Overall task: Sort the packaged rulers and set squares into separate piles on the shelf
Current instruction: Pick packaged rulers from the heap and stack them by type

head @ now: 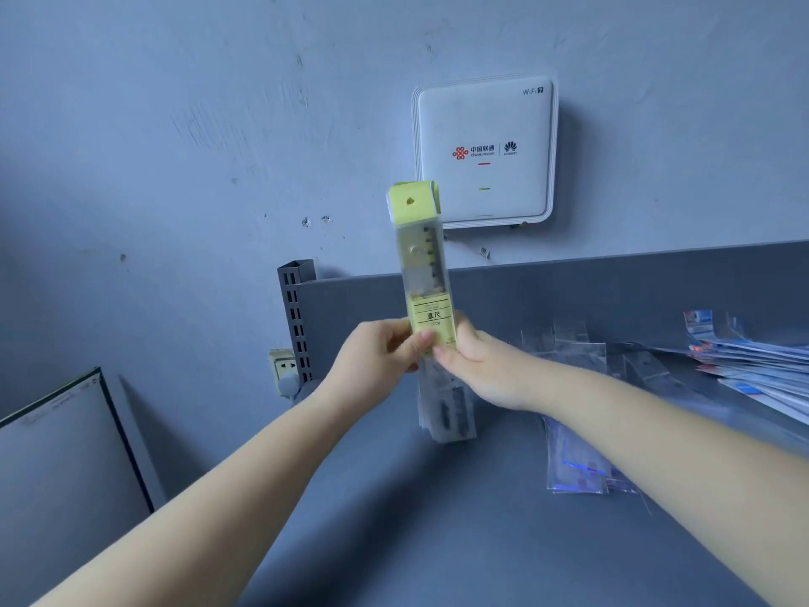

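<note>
Head view showed both hands raised over the grey shelf [437,519], holding a packaged ruler [427,273] upright against the wall, likely so its yellow label could be read before sorting. Left hand [376,352] and right hand [477,365] pinched the pack's lower part from either side, fingertips and thumbs pressed onto the glossy sleeve. It was a long, flat, clear plastic sleeve with a yellow card header, punched with a hanging hole. Below it a small stack of similar clear packs [446,414] lay on the matte shelf; another pile of clear packets [578,466] lay nearer, and a fanned heap of blue-printed packets [761,370] sat to the right
</note>
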`<state>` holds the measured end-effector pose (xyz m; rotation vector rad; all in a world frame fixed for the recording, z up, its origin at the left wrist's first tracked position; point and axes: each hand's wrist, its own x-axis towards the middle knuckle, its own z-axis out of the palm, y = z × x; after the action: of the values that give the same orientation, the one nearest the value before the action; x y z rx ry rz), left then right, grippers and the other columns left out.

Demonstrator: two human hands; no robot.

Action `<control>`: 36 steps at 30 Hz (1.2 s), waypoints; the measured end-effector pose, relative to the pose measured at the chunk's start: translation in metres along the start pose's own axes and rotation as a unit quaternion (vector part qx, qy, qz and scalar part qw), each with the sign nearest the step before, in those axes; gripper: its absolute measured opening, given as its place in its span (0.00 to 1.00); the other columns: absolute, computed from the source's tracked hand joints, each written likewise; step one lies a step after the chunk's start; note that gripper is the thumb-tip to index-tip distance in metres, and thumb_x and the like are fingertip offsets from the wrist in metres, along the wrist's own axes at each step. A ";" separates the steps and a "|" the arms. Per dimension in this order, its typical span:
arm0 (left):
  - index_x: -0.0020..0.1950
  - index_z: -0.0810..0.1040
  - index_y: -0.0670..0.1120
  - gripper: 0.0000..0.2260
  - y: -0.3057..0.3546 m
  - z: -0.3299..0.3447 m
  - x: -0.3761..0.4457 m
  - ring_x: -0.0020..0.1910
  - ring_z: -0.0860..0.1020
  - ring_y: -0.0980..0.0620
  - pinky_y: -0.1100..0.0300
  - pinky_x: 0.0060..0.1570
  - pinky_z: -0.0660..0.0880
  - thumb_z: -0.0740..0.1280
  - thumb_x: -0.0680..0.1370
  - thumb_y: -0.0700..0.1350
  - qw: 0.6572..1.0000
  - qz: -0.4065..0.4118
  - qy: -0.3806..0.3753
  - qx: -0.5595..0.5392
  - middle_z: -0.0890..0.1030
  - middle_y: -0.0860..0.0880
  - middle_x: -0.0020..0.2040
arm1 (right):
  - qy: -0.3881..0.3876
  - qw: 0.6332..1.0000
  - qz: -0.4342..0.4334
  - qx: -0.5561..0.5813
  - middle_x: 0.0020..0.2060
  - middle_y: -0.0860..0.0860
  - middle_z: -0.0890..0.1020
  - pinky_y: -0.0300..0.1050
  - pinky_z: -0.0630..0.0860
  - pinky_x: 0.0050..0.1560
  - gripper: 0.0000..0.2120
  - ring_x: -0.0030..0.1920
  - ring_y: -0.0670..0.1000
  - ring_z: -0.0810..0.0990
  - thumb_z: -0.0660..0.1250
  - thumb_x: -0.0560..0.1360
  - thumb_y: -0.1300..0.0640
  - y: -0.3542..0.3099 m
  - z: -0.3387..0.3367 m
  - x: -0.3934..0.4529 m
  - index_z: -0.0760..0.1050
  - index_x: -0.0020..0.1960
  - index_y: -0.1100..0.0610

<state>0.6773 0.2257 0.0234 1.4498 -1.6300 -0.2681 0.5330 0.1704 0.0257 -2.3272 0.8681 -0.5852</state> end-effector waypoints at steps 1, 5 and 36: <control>0.51 0.80 0.51 0.09 -0.004 0.004 -0.006 0.25 0.70 0.63 0.74 0.29 0.65 0.60 0.81 0.48 0.998 0.011 -0.020 0.062 0.76 0.58 0.31 | -0.015 1.000 0.013 -0.020 0.70 0.49 0.66 0.34 0.60 0.59 0.24 0.66 0.46 0.66 0.51 0.82 0.49 0.003 0.002 -0.002 0.50 0.75 0.52; 0.58 0.73 0.52 0.09 -0.010 0.013 -0.014 0.30 0.69 0.62 0.74 0.31 0.65 0.56 0.82 0.46 0.985 0.017 -0.067 0.161 0.71 0.59 0.34 | -0.056 0.995 0.044 -0.073 0.71 0.51 0.64 0.38 0.61 0.63 0.26 0.69 0.50 0.65 0.50 0.82 0.49 0.009 -0.001 -0.007 0.44 0.76 0.52; 0.67 0.73 0.50 0.18 0.009 -0.003 -0.015 0.31 0.78 0.54 0.53 0.46 0.79 0.65 0.78 0.39 0.977 -0.141 -0.097 -0.128 0.83 0.46 0.43 | -0.044 0.987 0.045 0.150 0.54 0.54 0.80 0.50 0.80 0.50 0.17 0.52 0.54 0.80 0.60 0.79 0.63 0.007 -0.005 -0.017 0.69 0.66 0.55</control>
<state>0.6717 0.2422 0.0235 1.4868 -1.4723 -0.7734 0.5158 0.1763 0.0217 -2.0164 0.7824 -0.5310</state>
